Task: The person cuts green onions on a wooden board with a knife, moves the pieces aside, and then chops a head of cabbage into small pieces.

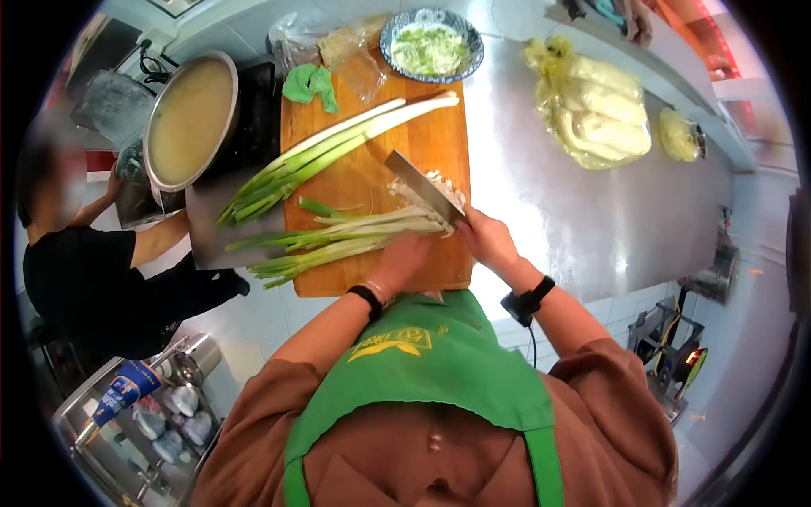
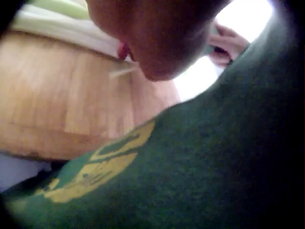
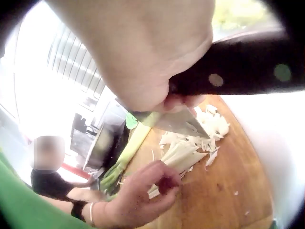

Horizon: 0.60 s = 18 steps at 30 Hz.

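Observation:
My right hand [image 1: 490,241] grips the dark riveted handle [image 3: 248,69] of a broad kitchen knife [image 1: 422,184]. Its blade slants over the cutting board [image 1: 338,262], amid chopped white pieces [image 3: 217,125] of green onion. With curled fingers, my left hand [image 1: 405,260] holds a bunch of split green onions [image 1: 338,237] near their white cut ends, just left of the blade. Their green tops hang past the board's left edge. In the left wrist view the left hand [image 2: 157,38] hides most of the bunch. Whole green onions [image 1: 338,148] lie farther back on the board.
Behind the board stands a patterned bowl [image 1: 432,74] of chopped green onion, beside a green cloth-like scrap [image 1: 311,86] and plastic bags. A large pot of cloudy liquid [image 1: 190,122] is at left, near another person [image 1: 93,253]. Bagged pale vegetables [image 1: 596,110] lie on the steel counter [image 1: 583,228].

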Available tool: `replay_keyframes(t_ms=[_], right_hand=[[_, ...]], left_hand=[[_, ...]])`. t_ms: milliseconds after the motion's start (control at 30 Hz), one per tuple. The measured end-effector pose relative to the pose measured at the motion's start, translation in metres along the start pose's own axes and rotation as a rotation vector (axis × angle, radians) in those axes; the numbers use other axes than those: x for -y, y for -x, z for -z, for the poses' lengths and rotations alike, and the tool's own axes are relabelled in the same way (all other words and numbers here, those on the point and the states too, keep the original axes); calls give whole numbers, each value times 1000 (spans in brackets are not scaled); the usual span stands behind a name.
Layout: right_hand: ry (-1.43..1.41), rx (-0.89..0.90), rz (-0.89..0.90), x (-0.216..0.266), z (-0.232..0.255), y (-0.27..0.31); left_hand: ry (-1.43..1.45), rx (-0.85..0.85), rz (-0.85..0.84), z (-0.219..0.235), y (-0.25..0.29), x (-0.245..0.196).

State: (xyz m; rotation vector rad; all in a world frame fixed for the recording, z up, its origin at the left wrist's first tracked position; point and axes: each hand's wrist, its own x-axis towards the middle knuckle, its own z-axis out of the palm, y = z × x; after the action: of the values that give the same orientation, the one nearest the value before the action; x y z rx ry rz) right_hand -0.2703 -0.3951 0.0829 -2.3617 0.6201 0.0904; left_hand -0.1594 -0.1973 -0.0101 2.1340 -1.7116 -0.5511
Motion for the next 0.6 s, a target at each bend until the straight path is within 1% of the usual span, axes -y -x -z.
replay_keyframes(t_ms=[33,67,133,167,200,233,267,300,367,433,467,533,567,600], right_hand=[[24,-17,0,2,3,5],[41,-31,-8,4,4,11],[77,-15,-31,7,4,18],[89,-22,-16,5,0,21],[100,-26,0,5,-3,24],[114,-16,-7,8,-4,27],[124,-24,-4,12,-6,29],[121,-29,-4,16,-9,32],[135,-23,-17,20,-15,35],[172,2,-21,23,-17,40],[204,19,-16,25,-17,39],[212,23,14,25,-20,40],[216,25,39,25,-22,40],[217,29,37,22,-27,40]], left_hand=[[30,27,65,12,-6,8],[29,11,55,22,-10,13],[12,-384,78,30,-14,25],[18,-398,73,32,-13,29],[29,-404,32,27,-11,34],[37,-408,-9,19,-10,38],[38,-419,-16,10,-12,39],[22,-400,-28,-5,-14,41],[14,-378,-37,-14,-14,40],[54,-323,17,-12,-16,34],[55,-329,20,-9,-15,33],[114,-486,-41,1,-11,29],[117,-486,-39,6,-10,28],[136,-435,-79,6,-10,30]])
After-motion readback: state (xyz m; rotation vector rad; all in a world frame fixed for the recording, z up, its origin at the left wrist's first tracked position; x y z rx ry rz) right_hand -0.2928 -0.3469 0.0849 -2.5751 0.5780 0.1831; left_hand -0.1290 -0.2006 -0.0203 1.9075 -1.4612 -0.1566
